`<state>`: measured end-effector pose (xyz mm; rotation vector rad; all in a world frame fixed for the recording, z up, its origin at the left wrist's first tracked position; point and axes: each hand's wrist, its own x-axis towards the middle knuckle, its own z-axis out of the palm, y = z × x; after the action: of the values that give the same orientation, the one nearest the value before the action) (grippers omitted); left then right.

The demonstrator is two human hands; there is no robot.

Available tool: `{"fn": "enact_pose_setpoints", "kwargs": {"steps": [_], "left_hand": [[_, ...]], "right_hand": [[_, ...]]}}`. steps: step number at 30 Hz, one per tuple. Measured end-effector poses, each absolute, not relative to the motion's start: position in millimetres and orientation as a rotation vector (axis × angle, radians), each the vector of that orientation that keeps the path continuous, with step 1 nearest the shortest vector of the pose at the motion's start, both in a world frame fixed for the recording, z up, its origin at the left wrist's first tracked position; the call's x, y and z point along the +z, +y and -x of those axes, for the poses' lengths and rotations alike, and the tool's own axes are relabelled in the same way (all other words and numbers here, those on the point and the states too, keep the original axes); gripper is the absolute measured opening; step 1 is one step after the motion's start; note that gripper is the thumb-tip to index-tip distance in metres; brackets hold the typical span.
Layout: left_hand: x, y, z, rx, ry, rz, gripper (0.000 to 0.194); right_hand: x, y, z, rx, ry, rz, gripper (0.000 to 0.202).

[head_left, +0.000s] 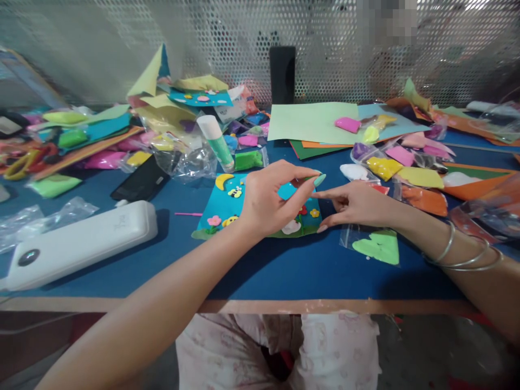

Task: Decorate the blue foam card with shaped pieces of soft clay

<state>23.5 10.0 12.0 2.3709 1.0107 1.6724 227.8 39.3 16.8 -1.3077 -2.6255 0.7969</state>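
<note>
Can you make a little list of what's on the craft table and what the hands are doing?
Left hand: over the blue clay picture, fingers pinched
Right hand: pointing a finger at the picture's right edge
Picture decorations: moon, flowers, bee
Nearby: green clay in a bag, glue stick, white case
Table: blue top
Right wrist: silver bangles

Blue tabletop carries white case, black phone, glue stick (lying tilted), felt picture, green paper sheet.
</note>
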Motion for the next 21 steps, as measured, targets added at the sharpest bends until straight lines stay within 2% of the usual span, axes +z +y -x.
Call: {"fn": "enact_pose_setpoints", "kwargs": {"steps": [4,12,21], "left_hand": [[10.1,12.0,-23.6,1.643,0.937,-2.405,0.014],[4.8,16.4,-22.4,1.613,0.896,-2.436,0.015],[7.1,14.5,-22.4,1.588,0.91,-2.414,0.015]], "right_hand": [[17.2,38.2,-227.1,0.61,-2.757,1.242,0.084],[20.1,36.0,-225.9,0.499,-2.857,1.202,0.088],[21.6,35.8,-225.6,0.599,-2.826,1.204,0.083]]}}
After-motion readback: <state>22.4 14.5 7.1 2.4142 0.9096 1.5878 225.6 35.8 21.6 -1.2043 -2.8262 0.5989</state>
